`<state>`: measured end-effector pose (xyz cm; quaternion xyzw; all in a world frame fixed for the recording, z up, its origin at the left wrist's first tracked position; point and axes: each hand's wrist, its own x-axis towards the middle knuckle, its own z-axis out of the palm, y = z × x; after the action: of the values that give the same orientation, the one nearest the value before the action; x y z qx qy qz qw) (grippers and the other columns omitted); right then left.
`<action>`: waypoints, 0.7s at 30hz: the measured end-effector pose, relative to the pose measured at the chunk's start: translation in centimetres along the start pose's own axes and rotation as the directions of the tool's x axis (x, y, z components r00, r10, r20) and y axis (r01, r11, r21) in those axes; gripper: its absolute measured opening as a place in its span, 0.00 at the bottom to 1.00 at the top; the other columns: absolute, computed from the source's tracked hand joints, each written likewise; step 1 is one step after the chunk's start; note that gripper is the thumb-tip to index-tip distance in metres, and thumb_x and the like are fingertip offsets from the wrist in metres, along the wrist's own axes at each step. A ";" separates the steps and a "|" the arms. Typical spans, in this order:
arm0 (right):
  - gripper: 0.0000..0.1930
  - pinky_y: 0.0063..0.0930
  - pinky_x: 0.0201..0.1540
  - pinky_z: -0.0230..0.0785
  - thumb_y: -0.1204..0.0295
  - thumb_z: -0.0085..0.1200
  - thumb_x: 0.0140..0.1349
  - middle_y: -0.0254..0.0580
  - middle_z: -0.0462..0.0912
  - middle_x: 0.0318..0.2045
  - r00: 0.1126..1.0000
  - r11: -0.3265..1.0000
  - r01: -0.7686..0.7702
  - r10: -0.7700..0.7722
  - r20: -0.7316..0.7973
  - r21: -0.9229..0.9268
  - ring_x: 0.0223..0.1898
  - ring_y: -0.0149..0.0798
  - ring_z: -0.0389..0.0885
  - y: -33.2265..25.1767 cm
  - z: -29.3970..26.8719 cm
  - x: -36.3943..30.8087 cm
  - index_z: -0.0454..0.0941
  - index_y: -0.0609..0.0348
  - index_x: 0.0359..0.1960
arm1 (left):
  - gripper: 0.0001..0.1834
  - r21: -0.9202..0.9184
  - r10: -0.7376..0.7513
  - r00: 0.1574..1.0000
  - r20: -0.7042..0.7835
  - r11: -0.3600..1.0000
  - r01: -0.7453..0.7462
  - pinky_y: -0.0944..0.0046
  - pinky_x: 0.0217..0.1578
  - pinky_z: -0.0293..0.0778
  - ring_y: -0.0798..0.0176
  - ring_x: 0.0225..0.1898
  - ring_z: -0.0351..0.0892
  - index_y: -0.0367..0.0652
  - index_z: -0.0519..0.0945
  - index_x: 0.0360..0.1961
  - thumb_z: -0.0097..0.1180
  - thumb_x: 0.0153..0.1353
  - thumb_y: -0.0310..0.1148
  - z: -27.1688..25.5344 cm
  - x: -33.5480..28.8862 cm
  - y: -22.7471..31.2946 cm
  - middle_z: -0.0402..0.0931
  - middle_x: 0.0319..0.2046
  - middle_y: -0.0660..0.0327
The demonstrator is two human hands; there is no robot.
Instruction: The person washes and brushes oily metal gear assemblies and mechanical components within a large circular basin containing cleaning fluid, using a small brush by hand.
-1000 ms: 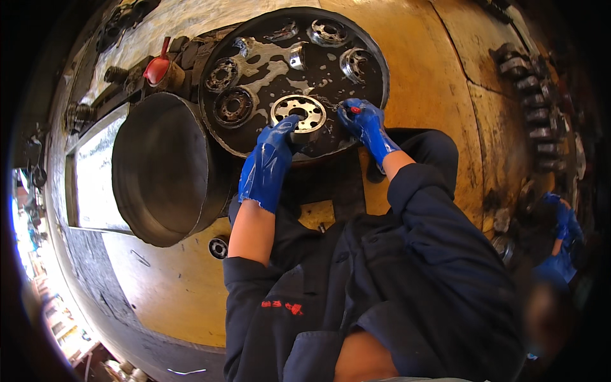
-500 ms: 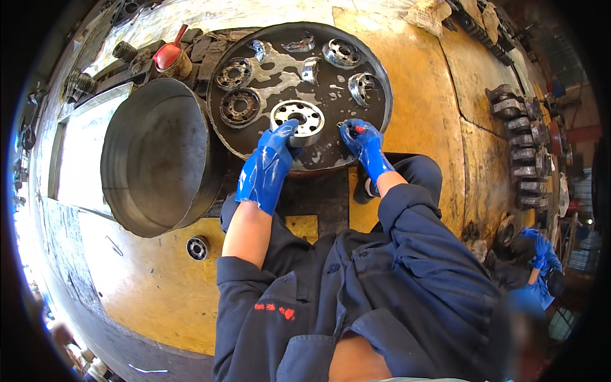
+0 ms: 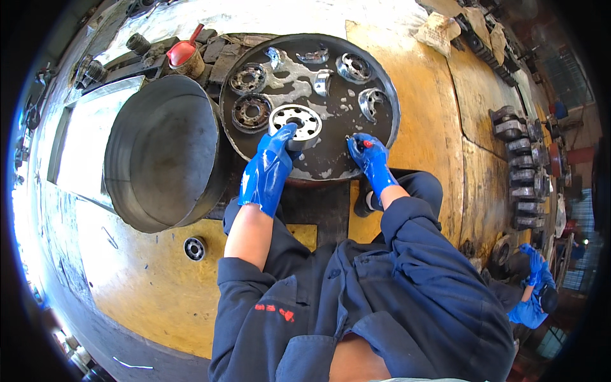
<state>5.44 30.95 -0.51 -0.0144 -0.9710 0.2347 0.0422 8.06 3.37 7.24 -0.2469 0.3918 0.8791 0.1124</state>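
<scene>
My left hand, in a long blue glove, grips the near edge of a bright round metal wheel-like part with a ring of holes, tilted above a dark round tray. My gloved right hand is closed at the tray's near right rim. It holds a small tool with a red end; the rest is hidden by the fingers. In the tray's shallow liquid lie similar wheel-like parts, two at left and one at far right, along with several curved broken pieces.
A deep empty metal tub stands left of the tray. Behind it, a red scoop rests on a bucket. A small metal ring lies on the yellow floor. Crankshafts line the right side, where another person in blue gloves works.
The view has shifted slightly. Relative to the tray, my left hand and the wheel-like part have moved a little left and away from me. My right hand stays by the rim.
</scene>
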 end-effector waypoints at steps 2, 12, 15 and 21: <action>0.11 0.40 0.38 0.77 0.57 0.63 0.63 0.46 0.86 0.30 0.984 0.988 0.150 -0.152 -0.088 -0.031 0.34 0.51 0.86 1.8 0.0 -0.3 0.84 0.49 0.31 | 0.24 0.076 0.064 0.996 0.057 0.995 -0.069 0.62 0.39 0.83 0.62 0.42 0.87 0.40 0.79 0.60 0.63 0.66 0.38 1.9 -1.6 0.0 0.86 0.48 0.57; 0.18 0.50 0.45 0.79 0.47 0.52 0.68 0.43 0.89 0.38 0.990 0.993 -0.011 0.027 0.136 -0.117 0.43 0.53 0.88 -0.5 -1.6 1.1 0.87 0.42 0.38 | 0.23 -0.095 0.113 0.994 -0.011 0.989 -0.113 0.59 0.46 0.84 0.59 0.51 0.86 0.41 0.79 0.62 0.61 0.68 0.37 0.3 -0.6 0.2 0.84 0.53 0.55; 0.17 0.50 0.45 0.79 0.47 0.52 0.68 0.43 0.89 0.39 0.992 0.990 -0.049 0.064 0.107 -0.135 0.43 0.53 0.88 -0.1 -2.3 0.2 0.87 0.42 0.38 | 0.24 -0.082 0.094 0.995 -0.031 0.992 -0.097 0.59 0.48 0.83 0.59 0.51 0.85 0.41 0.79 0.63 0.60 0.68 0.38 0.9 -0.8 -0.3 0.84 0.54 0.55; 0.16 0.50 0.43 0.79 0.48 0.54 0.67 0.43 0.89 0.36 0.995 0.991 -0.045 0.055 0.078 -0.125 0.42 0.53 0.88 -1.4 -3.7 0.0 0.86 0.42 0.36 | 0.25 -0.003 0.083 0.996 -0.029 0.997 -0.083 0.58 0.50 0.82 0.57 0.54 0.84 0.42 0.78 0.63 0.60 0.68 0.41 0.5 -1.1 0.4 0.82 0.56 0.54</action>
<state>5.77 31.36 3.41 -0.0317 -0.9840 0.1756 -0.0040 8.69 3.53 8.37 -0.2433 0.4013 0.8803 0.0698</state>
